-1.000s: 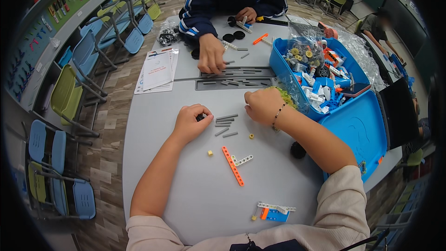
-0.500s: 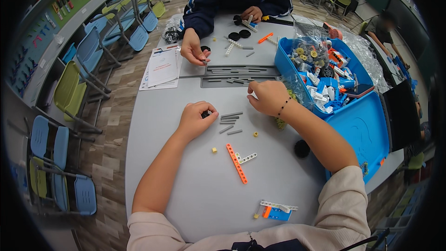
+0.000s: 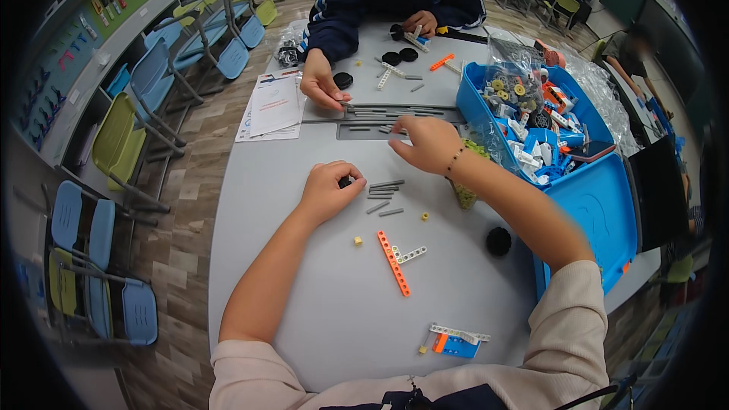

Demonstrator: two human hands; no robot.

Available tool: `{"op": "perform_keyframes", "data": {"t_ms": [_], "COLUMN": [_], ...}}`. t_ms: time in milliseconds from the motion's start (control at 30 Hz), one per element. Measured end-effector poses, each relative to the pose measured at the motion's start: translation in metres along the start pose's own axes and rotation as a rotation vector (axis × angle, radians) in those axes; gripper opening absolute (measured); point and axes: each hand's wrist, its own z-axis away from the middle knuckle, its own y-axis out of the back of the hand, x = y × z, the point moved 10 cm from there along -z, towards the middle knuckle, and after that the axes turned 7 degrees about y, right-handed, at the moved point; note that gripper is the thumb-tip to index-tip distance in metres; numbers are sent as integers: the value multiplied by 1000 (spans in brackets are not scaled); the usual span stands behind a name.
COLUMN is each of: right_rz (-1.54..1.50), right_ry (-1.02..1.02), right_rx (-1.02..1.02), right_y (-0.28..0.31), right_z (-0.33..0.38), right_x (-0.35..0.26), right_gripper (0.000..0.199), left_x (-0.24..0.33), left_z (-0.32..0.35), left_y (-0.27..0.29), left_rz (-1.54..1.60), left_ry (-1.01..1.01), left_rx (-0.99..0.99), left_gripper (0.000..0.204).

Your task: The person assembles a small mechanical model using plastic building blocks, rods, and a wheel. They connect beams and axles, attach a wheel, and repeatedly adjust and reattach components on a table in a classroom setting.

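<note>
My left hand (image 3: 330, 191) rests on the grey table, its fingers curled around a black piece (image 3: 346, 181), mostly hidden; its kind cannot be told. Just right of it lie several grey axle rods (image 3: 385, 190). My right hand (image 3: 429, 144) reaches over the recessed tray (image 3: 345, 135) of grey rods, thumb and forefinger apart, with nothing visible between them. Nearer me are an orange perforated beam (image 3: 394, 264) joined to a white beam (image 3: 412, 253), two small yellow pieces (image 3: 358, 241), and a blue, orange and white assembly (image 3: 459, 342). A black wheel (image 3: 499, 241) lies under my right forearm.
Across the table, a person's hand (image 3: 324, 85) is at the rods; their other hand (image 3: 422, 24) holds a partly built model. A blue bin (image 3: 474, 95) full of parts stands at right, its lid (image 3: 592, 209) beside it. Papers (image 3: 275, 106) lie at left.
My right hand has moved left over the rod tray, its thumb and forefinger now spread. The other person's left-side hand has come down to the rods. My left hand keeps its grip.
</note>
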Motion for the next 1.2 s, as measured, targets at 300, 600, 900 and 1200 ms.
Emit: {"op": "perform_keyframes", "data": {"t_ms": [300, 600, 900, 1200], "right_rz": [350, 468, 458, 564], "right_ry": [104, 193, 118, 169], "right_rx": [-86, -213, -236, -324], "right_y": [-43, -66, -74, -83], "right_z": [-104, -119, -115, -110], "right_x": [-28, -26, -14, -9], "right_gripper": [29, 25, 14, 12], "left_x": [-6, 8, 27, 31], "left_z": [-1, 3, 10, 13], "left_y": [1, 1, -7, -5], "left_rz": [68, 6, -130, -184], "left_ry": [32, -71, -204, -245], "left_rx": [16, 31, -57, 17], "left_gripper": [16, 11, 17, 17]}}
